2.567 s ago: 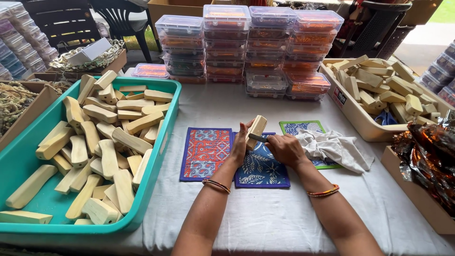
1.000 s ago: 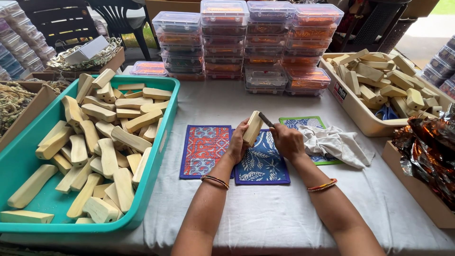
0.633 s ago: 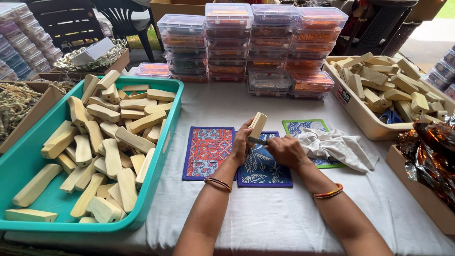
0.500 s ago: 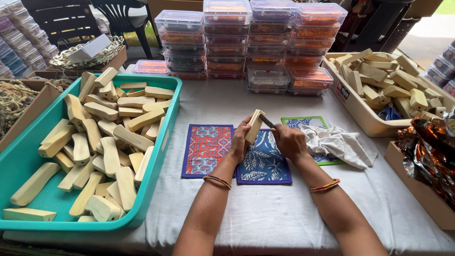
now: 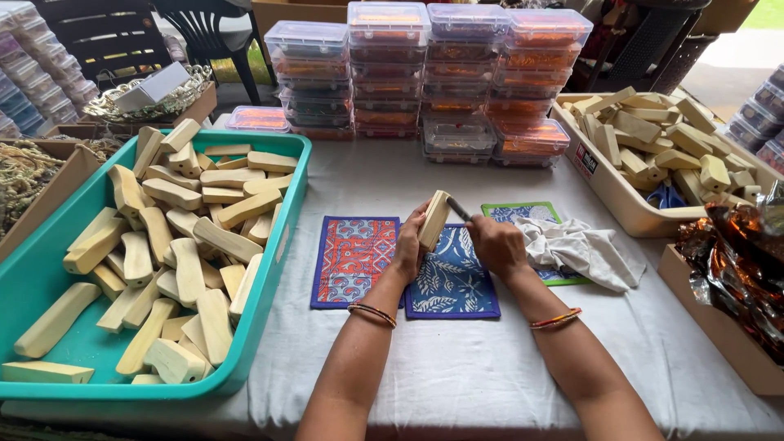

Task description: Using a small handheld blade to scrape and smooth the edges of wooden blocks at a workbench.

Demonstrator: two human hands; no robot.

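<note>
Wooden block [image 5: 434, 220] in left hand [image 5: 410, 249], stacked clear boxes [image 5: 425, 77] behind.

Both forearms reach forward from the bottom edge, bare, converging toward the middle. Left hand [image 5: 411, 245] is raised, wrist bent slightly, fingers curled closed in a grip, thumb side up. Right hand [image 5: 495, 243] sits just beside it at the same height, knuckles up, fingers clenched in a fist-like grip. The hands are close but not touching. Each wrist wears thin bangles. Elbows out of view.
</note>
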